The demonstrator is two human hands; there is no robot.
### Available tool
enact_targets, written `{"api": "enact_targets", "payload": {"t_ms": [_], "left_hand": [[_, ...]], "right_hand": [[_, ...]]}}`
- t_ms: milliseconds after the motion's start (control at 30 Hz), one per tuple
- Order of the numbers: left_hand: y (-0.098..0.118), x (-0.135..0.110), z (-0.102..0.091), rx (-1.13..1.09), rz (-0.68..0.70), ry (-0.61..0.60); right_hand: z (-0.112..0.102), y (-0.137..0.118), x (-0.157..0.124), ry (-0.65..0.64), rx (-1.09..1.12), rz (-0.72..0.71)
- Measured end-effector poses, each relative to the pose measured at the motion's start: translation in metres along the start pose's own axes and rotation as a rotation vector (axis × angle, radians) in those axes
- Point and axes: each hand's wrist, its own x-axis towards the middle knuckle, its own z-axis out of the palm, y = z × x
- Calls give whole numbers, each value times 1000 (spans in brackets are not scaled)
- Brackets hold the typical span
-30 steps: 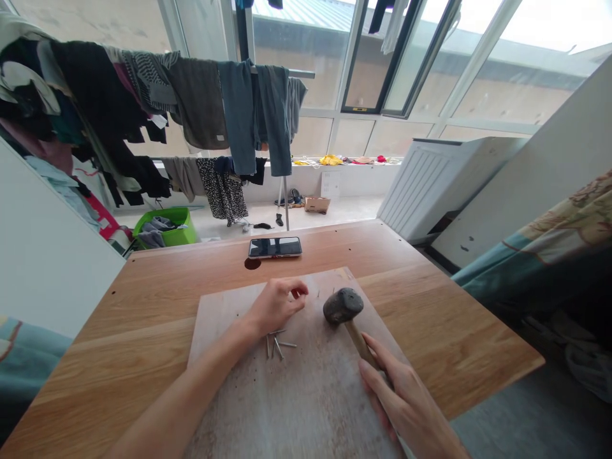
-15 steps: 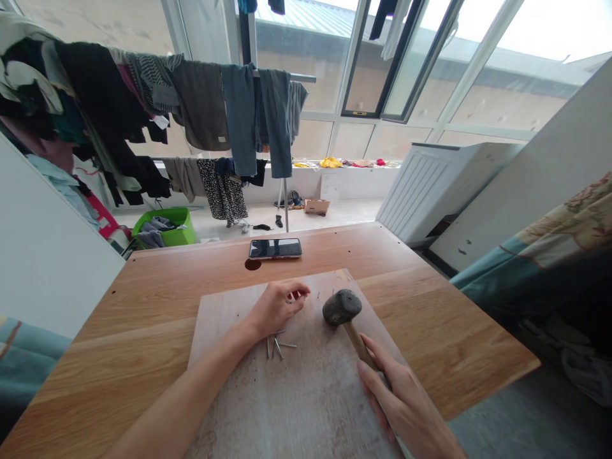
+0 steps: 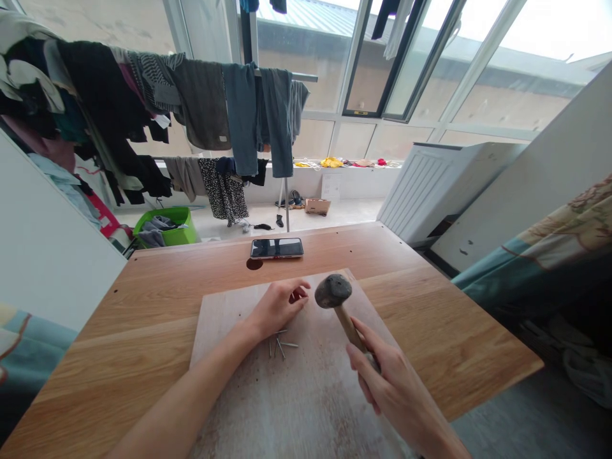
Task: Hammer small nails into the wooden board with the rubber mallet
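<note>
My right hand [image 3: 389, 382] grips the wooden handle of a hammer [image 3: 333, 292], whose dark head is lifted above a pale wooden board [image 3: 306, 395]. My left hand [image 3: 280, 305] rests on the board just left of the hammer head, its fingertips pinched together around a small nail I can barely see. Several loose nails [image 3: 278, 344] lie on the board right behind that hand.
The board lies on a wooden table [image 3: 143, 319] with a round hole and a black phone [image 3: 276, 248] near its far edge. Beyond are a rack of hanging clothes [image 3: 201, 108], a green basket [image 3: 167, 226] and a white radiator [image 3: 430, 185].
The hammer has risen off the board and swung left towards my left hand. My right hand has moved up and left with it. The left hand keeps its pinch.
</note>
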Motion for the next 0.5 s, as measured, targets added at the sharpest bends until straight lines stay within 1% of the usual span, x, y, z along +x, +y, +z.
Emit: {"api": "enact_targets", "payload": {"t_ms": [67,133,200,367,433,500], "left_hand": [[0,1,0,1,-3,0],[-1,1,1,14,1,8],[-1,2,2,22,8,18],[1,3,3,29,-1,28],[7,2,-4,62,-11,-12],[16,-3,-15,174,-6,-91]], "right_hand": [[2,-9,5,10,-35,-35],[5,-13,9,35,-75,-71],[8,-12,12,46,-113,-97],[13,-7,13,43,-171,-104],[13,-6,13,48,-167,-101],[11,-4,11,52,-148,-89]]}}
